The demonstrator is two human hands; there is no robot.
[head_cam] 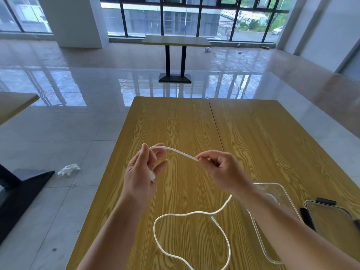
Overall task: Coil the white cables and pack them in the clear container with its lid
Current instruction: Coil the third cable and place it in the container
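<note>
A white cable (176, 151) arcs between my two hands above the wooden table (175, 121). My left hand (143, 172) pinches one stretch of it near the fingertips, and the cable's white plug end shows at the palm. My right hand (222, 170) pinches the cable further along. From there the cable drops and lies in a loose loop on the table near me. The clear container (280, 193) stands open at the right, partly behind my right forearm. Its lid (329, 221), with dark clips, lies flat to the right of it.
A second table (272, 133) joins this one on the right. Another table (176, 40) stands far off by the windows. A black table base (23, 184) and a crumpled white item (69, 169) lie on the tiled floor to the left.
</note>
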